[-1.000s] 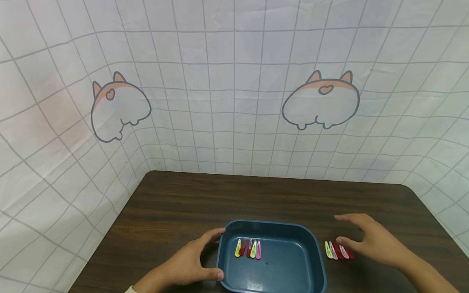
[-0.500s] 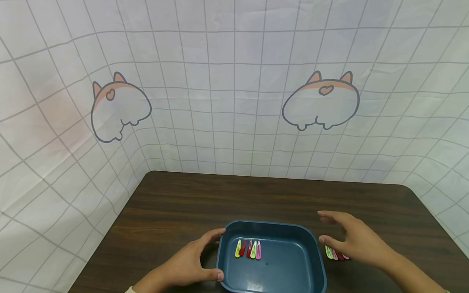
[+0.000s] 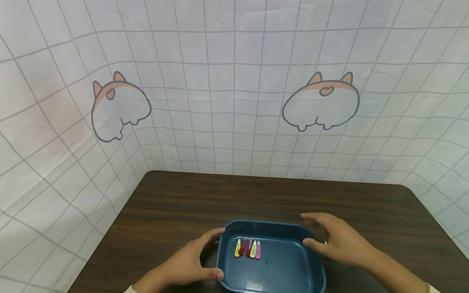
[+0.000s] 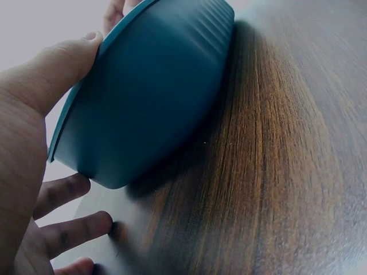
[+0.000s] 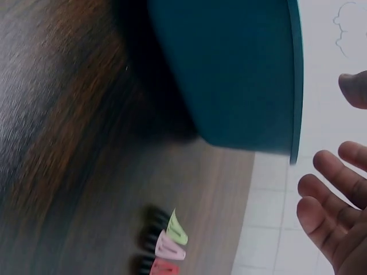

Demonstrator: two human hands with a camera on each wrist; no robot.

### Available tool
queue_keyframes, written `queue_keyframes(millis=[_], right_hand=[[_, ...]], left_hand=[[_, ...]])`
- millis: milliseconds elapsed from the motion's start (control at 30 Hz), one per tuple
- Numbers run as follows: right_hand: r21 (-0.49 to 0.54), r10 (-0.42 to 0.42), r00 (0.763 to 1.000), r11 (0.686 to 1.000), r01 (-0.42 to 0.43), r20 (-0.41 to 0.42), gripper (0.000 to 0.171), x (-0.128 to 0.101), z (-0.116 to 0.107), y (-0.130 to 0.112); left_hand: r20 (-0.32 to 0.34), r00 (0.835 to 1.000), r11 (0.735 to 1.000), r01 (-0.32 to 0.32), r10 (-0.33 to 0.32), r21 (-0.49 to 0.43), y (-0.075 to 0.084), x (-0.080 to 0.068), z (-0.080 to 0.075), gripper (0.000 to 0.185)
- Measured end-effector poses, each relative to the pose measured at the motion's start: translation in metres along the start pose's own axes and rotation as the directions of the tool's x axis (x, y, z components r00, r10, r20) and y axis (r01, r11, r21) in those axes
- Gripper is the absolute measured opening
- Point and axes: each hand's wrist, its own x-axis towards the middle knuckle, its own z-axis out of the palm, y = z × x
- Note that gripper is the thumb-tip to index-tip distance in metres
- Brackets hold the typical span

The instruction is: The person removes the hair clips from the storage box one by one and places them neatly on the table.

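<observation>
A blue plastic tray (image 3: pixel 278 270) lies on the table. Inside, toward its left, a row of yellow, red, green and pink snap hair clips (image 3: pixel 253 249) rests on the bottom. My left hand (image 3: pixel 185 262) is at the tray's left end, thumb and forefinger spread along the rim and touching it. Over the right back corner hovers my right hand (image 3: pixel 340 240), fingers loosely spread and holding nothing. Beside the tray more hair clips (image 5: pixel 170 246), green, pink and red, show in the right wrist view; in the head view that hand hides most of them.
The dark wood-grain table (image 3: pixel 220 195) has rounded back corners. Behind it and along both sides hangs a white grid-patterned cloth (image 3: pixel 234 101) printed with cartoon animal rears.
My right hand has moved left from above the hair clips on the table to the tray's right rim. My left hand and the tray have stayed in place.
</observation>
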Motion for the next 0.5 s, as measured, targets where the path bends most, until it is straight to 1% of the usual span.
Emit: queue_keyframes(millis=[100,367,500], right_hand=[[-0.021,-0.020,1.000,1.000,0.020,0.006,0.066,0.002,0.003,-0.004],[0.014,-0.051,0.998,0.999,0.050,0.046,0.066,0.008,0.008,-0.012],[0.004,-0.066,0.996,0.998,0.066,0.064,0.066,0.011,0.013,-0.017]], left_hand=[[0.001,1.000,1.000,0.003,-0.003,0.005,0.000,0.000,0.000,0.094],[-0.002,1.000,1.000,0.000,0.000,0.005,0.001,0.000,0.000,0.095],[-0.002,1.000,1.000,-0.001,0.001,0.002,0.000,0.000,0.001,0.095]])
